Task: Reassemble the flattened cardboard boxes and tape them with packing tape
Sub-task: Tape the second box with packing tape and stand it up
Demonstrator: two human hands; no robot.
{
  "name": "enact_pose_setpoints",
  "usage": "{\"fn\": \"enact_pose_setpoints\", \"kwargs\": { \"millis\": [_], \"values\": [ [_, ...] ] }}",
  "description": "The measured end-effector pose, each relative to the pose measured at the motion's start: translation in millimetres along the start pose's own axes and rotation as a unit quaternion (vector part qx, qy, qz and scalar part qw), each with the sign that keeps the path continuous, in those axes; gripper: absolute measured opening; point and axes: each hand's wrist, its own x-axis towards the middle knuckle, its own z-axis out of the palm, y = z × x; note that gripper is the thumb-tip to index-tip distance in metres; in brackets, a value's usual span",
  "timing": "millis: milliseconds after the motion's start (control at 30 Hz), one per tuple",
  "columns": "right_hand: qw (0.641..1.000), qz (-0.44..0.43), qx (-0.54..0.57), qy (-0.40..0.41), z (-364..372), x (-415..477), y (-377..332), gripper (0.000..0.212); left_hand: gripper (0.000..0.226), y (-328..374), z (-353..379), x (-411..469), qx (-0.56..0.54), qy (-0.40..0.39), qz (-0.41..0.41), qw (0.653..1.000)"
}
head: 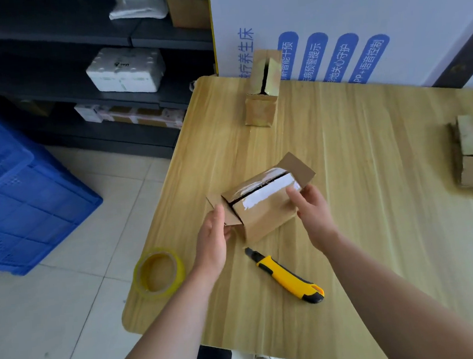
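My hands are apart, one at each end of the box (263, 208) on the counter (370, 168): my left hand (213, 237) holds the loose end flap (232, 218), my right hand (312, 210) grips the taped top. I should fold the flaps in square and hold them flush before reaching for the tape roll (159, 271) at the counter's edge.

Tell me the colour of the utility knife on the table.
Yellow with black trim; the head view shows the utility knife clearly.
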Motion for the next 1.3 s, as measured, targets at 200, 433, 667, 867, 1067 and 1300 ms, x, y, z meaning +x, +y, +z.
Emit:
{"fn": "enact_pose_setpoints", "kwargs": {
  "millis": [200,433,667,867,1067,1300],
  "values": [
    [0.994,0.032,-0.099,0.023,-14,6,3,0.043,0.053,-7,-11,4,0.153,-0.025,-0.013,0.988],
    [0.983,0.044,-0.160,0.078,11,-48,18,0.031,0.037,10,-16,20,0.215,-0.126,-0.012,0.968],
    [0.989,0.009,-0.117,0.089,14,-46,-2,0.022,0.039,36,14,43,0.204,-0.155,-0.011,0.967],
    [0.987,-0.024,-0.110,0.114,-15,-4,-41,0.026,0.041,70,69,75,0.139,-0.162,-0.029,0.976],
    [0.988,-0.030,-0.110,0.100,-54,72,-89,0.041,0.044,100,143,119,0.104,-0.112,-0.012,0.988],
    [0.987,-0.051,-0.129,0.077,-91,174,-121,0.036,0.042,120,223,184,0.062,-0.049,-0.010,0.997]
  ]
}}
